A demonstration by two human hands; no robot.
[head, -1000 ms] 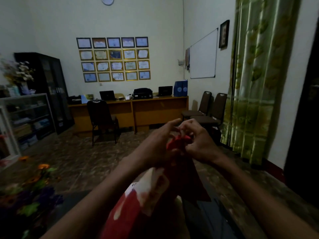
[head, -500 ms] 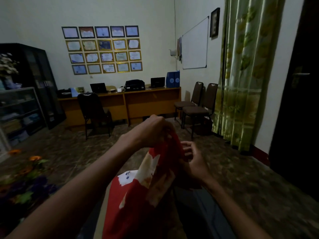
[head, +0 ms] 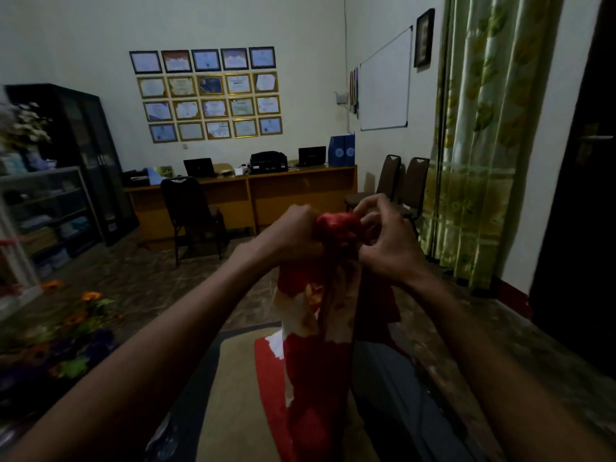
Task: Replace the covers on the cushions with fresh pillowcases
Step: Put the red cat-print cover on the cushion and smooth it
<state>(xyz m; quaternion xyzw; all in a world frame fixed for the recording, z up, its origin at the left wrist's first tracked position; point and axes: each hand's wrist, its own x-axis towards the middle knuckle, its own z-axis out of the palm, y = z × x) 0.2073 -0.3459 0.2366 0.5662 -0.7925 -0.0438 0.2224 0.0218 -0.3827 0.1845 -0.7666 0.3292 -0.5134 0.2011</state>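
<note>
In a dim office with a wooden desk and green curtain, a red-and-white pillowcase is held up, its bunched top gripped between the left hand and right hand, the rest hanging below.

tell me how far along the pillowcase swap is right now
Done: nothing finished shows. In hand: the left hand and right hand both grip the bunched top of a red and white pillowcase, which hangs down toward the lap. Whether a cushion is inside cannot be told. Left: fitting and closing this cover; no other cushions are in view.
</note>
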